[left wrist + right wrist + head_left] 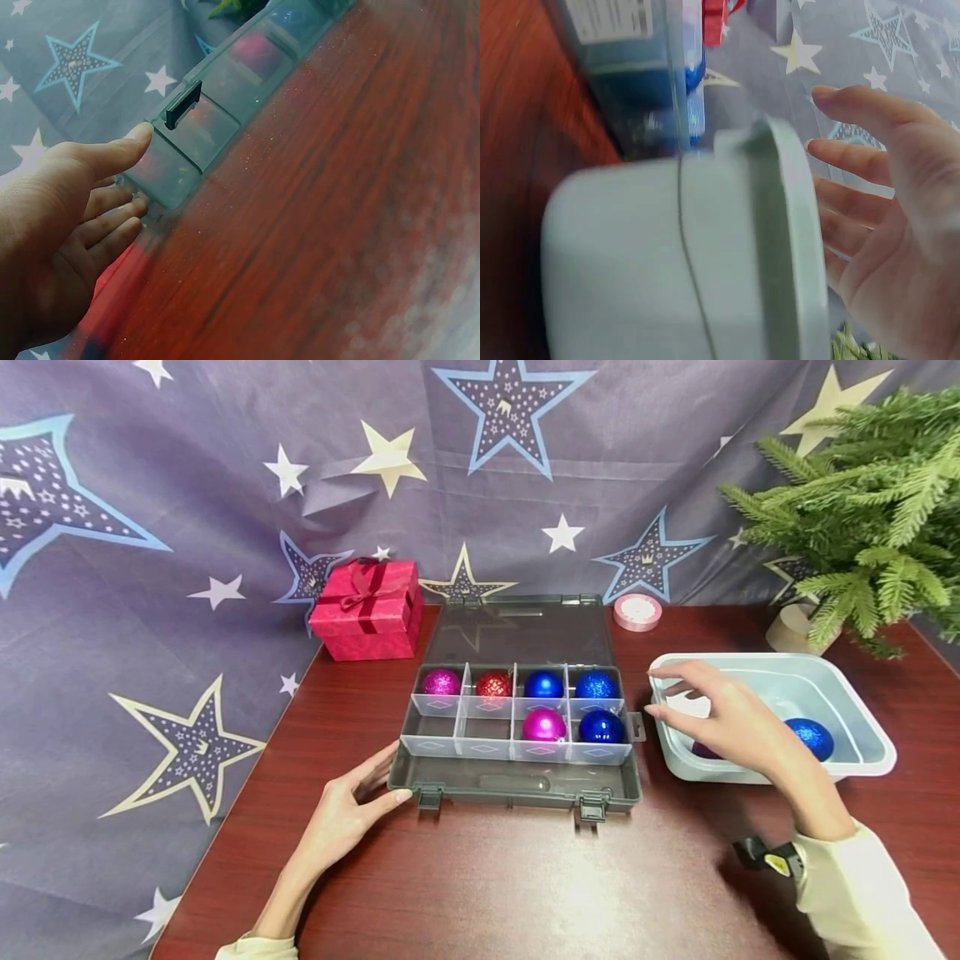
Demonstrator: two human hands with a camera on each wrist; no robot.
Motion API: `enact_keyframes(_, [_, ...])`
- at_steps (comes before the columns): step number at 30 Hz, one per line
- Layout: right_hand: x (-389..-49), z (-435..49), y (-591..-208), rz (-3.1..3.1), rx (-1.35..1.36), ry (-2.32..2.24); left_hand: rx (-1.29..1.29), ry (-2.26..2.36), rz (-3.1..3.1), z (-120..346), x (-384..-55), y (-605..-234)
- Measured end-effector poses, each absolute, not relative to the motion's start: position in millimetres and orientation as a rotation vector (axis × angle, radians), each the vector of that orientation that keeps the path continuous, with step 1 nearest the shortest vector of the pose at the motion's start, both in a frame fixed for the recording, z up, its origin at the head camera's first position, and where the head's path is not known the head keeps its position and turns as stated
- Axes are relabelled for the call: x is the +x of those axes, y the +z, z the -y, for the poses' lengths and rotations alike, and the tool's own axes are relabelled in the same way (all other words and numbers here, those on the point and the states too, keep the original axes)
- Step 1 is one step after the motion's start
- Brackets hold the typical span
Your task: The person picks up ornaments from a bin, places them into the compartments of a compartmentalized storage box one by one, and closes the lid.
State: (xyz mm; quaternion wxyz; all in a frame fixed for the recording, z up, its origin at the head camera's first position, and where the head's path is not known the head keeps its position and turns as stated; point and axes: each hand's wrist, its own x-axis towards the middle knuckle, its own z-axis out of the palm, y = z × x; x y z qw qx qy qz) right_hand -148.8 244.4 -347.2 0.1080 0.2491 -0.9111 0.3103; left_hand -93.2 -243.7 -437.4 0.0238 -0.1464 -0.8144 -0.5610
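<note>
A red gift box (365, 610) with a ribbon bow stands at the back left corner of the wood-grained desk (487, 893). The left hand (348, 814) is at the front left corner of the storage case (517, 772), fingers extended and relaxed, thumb tip touching the corner. In the head view, the fingertips are partly hidden by the case; the left sleeve (258, 947) is cut off below.

The case lies mid-desk, its long axis running left to right, its lid (525, 631) open toward the back edge. Case and lid are smoky, see-through plastic. Translucent dividers form rectangular cells. The back row holds glittered magenta (441, 682), glittered red (493, 685), smooth blue (543, 684) and glittered blue (597, 685) balls; the next row holds glossy magenta (544, 724) and glossy dark blue (601, 727) balls. The left wrist view shows the contents only hazily.

A round pink roll (637, 612) lies near the back edge. The right hand (723, 714) is over the left part of the pale blue tub (862, 768), fingers loosely extended, thumb apart. It mostly hides a purple ball (705, 750); a glittered blue ball (810, 739) lies to the right. The tub has rounded corners. At the back right corner, an evergreen (877, 518) is cut off by the frame.
</note>
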Motion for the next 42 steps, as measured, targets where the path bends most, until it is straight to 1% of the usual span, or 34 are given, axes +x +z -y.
enact_keyframes(9, [-140.2,-280.2,-349.3,2.730,0.627,0.854,-0.450,-1.731,2.523,243.8,-93.3,-436.9])
enact_keyframes(21, [-133.7,-312.8,-362.8,2.782,0.607,0.785,-0.451,-1.711,2.534,243.9,-95.6,-435.9])
enact_keyframes(31, [-134.1,-318.7,-363.3,3.012,0.539,0.756,-0.459,-1.721,2.522,245.1,-94.7,-437.2])
enact_keyframes(42, [-146.9,-318.6,-364.7,3.135,0.589,0.731,-0.430,-1.716,2.541,246.4,-94.1,-438.3])
